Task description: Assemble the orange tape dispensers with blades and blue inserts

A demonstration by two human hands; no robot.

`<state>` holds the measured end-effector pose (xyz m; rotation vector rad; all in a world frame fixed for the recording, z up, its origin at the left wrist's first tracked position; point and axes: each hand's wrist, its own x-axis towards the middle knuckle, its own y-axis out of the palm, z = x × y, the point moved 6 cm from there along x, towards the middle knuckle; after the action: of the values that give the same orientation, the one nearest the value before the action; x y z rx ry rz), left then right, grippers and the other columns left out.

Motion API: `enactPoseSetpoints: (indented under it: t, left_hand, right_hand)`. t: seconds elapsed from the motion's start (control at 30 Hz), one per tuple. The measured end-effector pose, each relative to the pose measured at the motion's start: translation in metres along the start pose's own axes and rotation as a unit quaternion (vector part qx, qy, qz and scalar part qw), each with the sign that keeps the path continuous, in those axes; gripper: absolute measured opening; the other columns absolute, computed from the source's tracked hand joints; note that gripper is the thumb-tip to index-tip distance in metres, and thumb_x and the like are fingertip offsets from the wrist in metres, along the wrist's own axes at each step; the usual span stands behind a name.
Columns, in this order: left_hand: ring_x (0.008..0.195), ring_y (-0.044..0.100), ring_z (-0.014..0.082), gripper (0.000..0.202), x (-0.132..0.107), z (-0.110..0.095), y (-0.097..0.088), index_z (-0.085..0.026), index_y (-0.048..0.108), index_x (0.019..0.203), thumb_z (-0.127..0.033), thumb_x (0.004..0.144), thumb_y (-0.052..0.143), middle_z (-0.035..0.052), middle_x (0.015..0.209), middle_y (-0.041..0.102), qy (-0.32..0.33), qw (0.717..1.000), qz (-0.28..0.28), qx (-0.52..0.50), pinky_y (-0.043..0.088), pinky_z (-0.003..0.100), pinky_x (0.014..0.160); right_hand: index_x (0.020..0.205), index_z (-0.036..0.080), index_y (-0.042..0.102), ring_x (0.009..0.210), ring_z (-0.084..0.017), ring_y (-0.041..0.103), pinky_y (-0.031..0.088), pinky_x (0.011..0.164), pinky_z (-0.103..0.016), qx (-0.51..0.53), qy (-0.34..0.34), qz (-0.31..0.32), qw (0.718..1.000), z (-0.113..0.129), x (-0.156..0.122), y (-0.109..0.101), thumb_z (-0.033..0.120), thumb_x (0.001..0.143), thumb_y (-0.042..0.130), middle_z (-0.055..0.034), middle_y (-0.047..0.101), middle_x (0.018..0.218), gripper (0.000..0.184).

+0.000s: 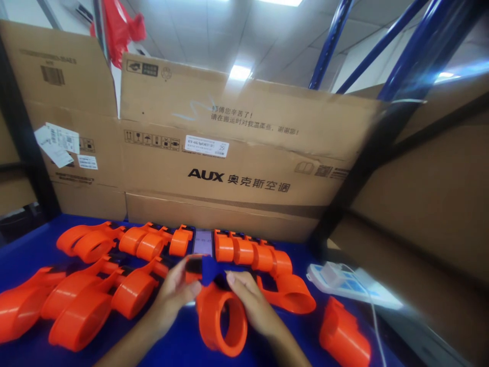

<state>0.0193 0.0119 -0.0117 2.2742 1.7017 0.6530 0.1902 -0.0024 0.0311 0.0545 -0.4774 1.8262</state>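
Between my hands is an orange plastic tape dispenser (223, 323), its wide open ring pointing down toward me and a dark blue and black part at its top. My left hand (178, 285) has its fingers closed round the left side of that top part. On the other side, my right hand (250, 300) grips near the dark part, thumb and fingers bent against it. Some fingertips are hidden behind the dispenser. A phone-like screen (203, 242) stands just beyond my hands, partly covered by them.
Several similar orange dispensers (82, 311) lie in rows on the blue surface (168, 349), left and behind. One orange piece (344, 334) sits at the right, near a white power strip (353, 285) with a cable. A cardboard sheet (160, 168) stands along the back, between rack posts (351, 168).
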Motion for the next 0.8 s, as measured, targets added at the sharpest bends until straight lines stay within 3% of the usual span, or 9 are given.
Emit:
enactPoseSetpoints:
  t: [0.07, 0.13, 0.2, 0.27, 0.33, 0.43, 0.53, 0.67, 0.8]
  left_hand:
    - [0.111, 0.066, 0.0302, 0.047, 0.000, 0.005, -0.006, -0.022, 0.070, 0.117, -0.034, 0.074, 0.083, 0.0103, 0.120, 0.073, -0.008, 0.999, -0.051, -0.007, 0.053, 0.037, 0.093]
    - [0.107, 0.069, 0.0293, 0.045, 0.001, 0.009, -0.007, -0.022, 0.070, 0.116, -0.034, 0.075, 0.083, 0.0097, 0.115, 0.075, -0.034, 0.996, -0.083, -0.015, 0.055, 0.037, 0.090]
    - [0.091, 0.073, 0.0269, 0.043, 0.003, 0.009, -0.007, -0.020, 0.070, 0.114, -0.036, 0.076, 0.082, 0.0083, 0.102, 0.078, -0.051, 0.992, -0.111, -0.028, 0.058, 0.036, 0.081]
    - [0.077, 0.074, 0.0240, 0.040, 0.006, 0.007, -0.010, -0.017, 0.070, 0.110, -0.038, 0.076, 0.080, 0.0062, 0.089, 0.078, -0.059, 0.986, -0.149, -0.050, 0.059, 0.034, 0.071]
    - [0.068, 0.072, 0.0219, 0.039, 0.009, 0.004, -0.014, -0.015, 0.069, 0.107, -0.038, 0.078, 0.078, 0.0048, 0.080, 0.076, -0.064, 0.979, -0.179, -0.073, 0.059, 0.032, 0.063]
    - [0.060, 0.070, 0.0195, 0.037, 0.013, 0.004, -0.021, -0.014, 0.068, 0.106, -0.038, 0.080, 0.076, 0.0034, 0.072, 0.072, -0.069, 0.976, -0.188, -0.091, 0.058, 0.030, 0.057]
    - [0.061, 0.070, 0.0185, 0.038, 0.015, 0.005, -0.020, -0.015, 0.066, 0.108, -0.040, 0.081, 0.076, 0.0043, 0.077, 0.072, -0.073, 0.978, -0.173, -0.089, 0.059, 0.029, 0.058]
    - [0.080, 0.073, 0.0241, 0.047, 0.011, 0.002, -0.005, -0.020, 0.059, 0.123, -0.050, 0.087, 0.067, 0.0112, 0.109, 0.071, -0.084, 0.987, -0.108, -0.081, 0.060, 0.035, 0.064]
    - [0.084, 0.069, 0.0231, 0.045, 0.008, 0.000, -0.003, -0.020, 0.058, 0.125, -0.047, 0.089, 0.064, 0.0107, 0.108, 0.069, -0.072, 0.994, -0.070, -0.053, 0.056, 0.032, 0.063]
  right_hand:
    - [0.071, 0.016, 0.070, 0.054, -0.014, 0.056, 0.050, 0.053, -0.026, 0.001, 0.036, -0.010, 0.999, -0.009, 0.000, 0.003, 0.065, 0.095, 0.049, 0.0013, 0.061, 0.058, 0.058]
    - [0.064, 0.016, 0.064, 0.050, -0.012, 0.049, 0.046, 0.051, -0.025, -0.009, 0.050, -0.028, 0.998, -0.014, 0.002, 0.003, 0.063, 0.096, 0.049, 0.0032, 0.055, 0.054, 0.059]
    - [0.073, 0.016, 0.068, 0.058, -0.015, 0.057, 0.050, 0.059, -0.027, -0.027, 0.025, -0.049, 0.998, -0.011, 0.005, 0.001, 0.058, 0.098, 0.048, 0.0012, 0.061, 0.062, 0.052]
    - [0.102, 0.019, 0.071, 0.082, -0.022, 0.068, 0.055, 0.078, -0.034, -0.050, -0.032, -0.073, 0.996, 0.001, 0.006, -0.007, 0.051, 0.101, 0.047, -0.0042, 0.072, 0.086, 0.040]
    - [0.126, 0.022, 0.063, 0.107, -0.026, 0.067, 0.052, 0.095, -0.040, -0.088, -0.094, -0.085, 0.988, 0.016, 0.004, -0.014, 0.047, 0.099, 0.051, -0.0090, 0.071, 0.114, 0.038]
    - [0.130, 0.023, 0.059, 0.118, -0.029, 0.063, 0.049, 0.103, -0.044, -0.157, -0.162, -0.066, 0.972, 0.032, -0.002, -0.017, 0.041, 0.088, 0.068, -0.0115, 0.066, 0.129, 0.046]
    - [0.124, 0.022, 0.061, 0.107, -0.028, 0.068, 0.054, 0.098, -0.042, -0.168, -0.169, -0.066, 0.969, 0.029, -0.005, -0.017, 0.036, 0.083, 0.074, -0.0105, 0.070, 0.119, 0.045]
    - [0.124, 0.021, 0.061, 0.102, -0.028, 0.071, 0.059, 0.089, -0.042, -0.089, -0.146, -0.157, 0.973, 0.015, -0.001, -0.034, 0.040, 0.088, 0.069, -0.0121, 0.072, 0.118, 0.042]
    - [0.131, 0.016, 0.058, 0.103, -0.030, 0.071, 0.058, 0.089, -0.045, -0.087, -0.126, -0.360, 0.920, 0.013, -0.008, -0.093, 0.051, 0.090, 0.062, -0.0160, 0.072, 0.117, 0.054]
